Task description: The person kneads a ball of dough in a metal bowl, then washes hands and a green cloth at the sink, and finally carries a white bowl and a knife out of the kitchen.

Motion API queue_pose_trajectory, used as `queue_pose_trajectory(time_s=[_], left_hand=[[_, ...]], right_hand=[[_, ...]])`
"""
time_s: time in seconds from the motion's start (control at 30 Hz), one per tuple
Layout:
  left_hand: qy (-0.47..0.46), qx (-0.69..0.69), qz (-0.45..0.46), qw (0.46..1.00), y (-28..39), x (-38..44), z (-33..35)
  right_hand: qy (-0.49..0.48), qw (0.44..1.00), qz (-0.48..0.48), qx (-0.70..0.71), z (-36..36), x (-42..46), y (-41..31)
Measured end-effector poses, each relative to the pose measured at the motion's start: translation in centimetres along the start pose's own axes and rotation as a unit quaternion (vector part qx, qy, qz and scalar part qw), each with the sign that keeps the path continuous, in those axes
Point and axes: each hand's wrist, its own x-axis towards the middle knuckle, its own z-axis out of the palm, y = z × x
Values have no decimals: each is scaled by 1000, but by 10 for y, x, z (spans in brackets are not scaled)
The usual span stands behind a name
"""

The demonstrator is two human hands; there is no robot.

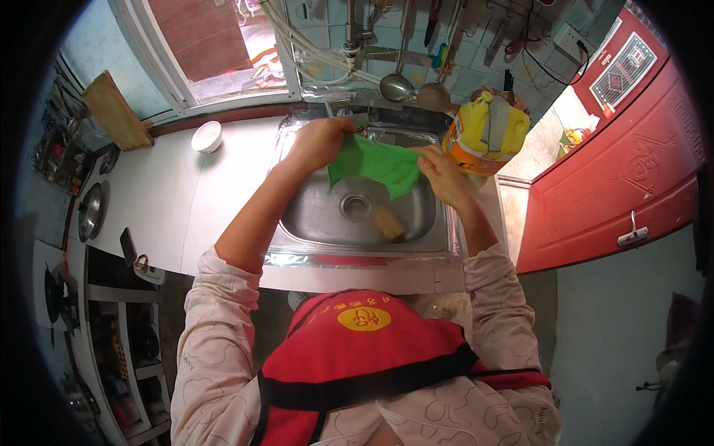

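Observation:
A green cloth (379, 161) hangs stretched between my two hands above a stainless steel sink (312, 214). My left hand (322, 139) grips its left upper corner, and my right hand (442, 170) pinches its right edge. Below the cloth, the round drain (355, 207) shows in the basin. A tan, elongated object (388, 223), perhaps a scrubber, lies in the basin right of the drain. The back part of the sink and the tap are largely hidden behind the cloth and my left hand.
A white bowl (207, 137) stands on the white countertop (167, 184) to the left. Beside the sink at right is a large jug (486, 136) draped with yellow and grey cloths. Ladles (396, 87) hang on the tiled back wall. A red door (625, 173) stands ajar at right.

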Motion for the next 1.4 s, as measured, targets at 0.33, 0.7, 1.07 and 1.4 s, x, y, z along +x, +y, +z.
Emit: queue_pose_trajectory(time_s=[0.33,0.7,1.07,1.4], left_hand=[[-167,-333,-37,927,29,8,51],[-79,-340,102,932,76,-19,31],[-133,-310,170,926,50,-61,28],[-319,-560,303,702,131,-105,-58]], right_hand=[[-15,748,246,617,28,-22,-9],[373,812,124,431,-60,-18,-15],[207,959,37,-192,-130,85,30],[-394,893,-109,-188,22,119,-156]])
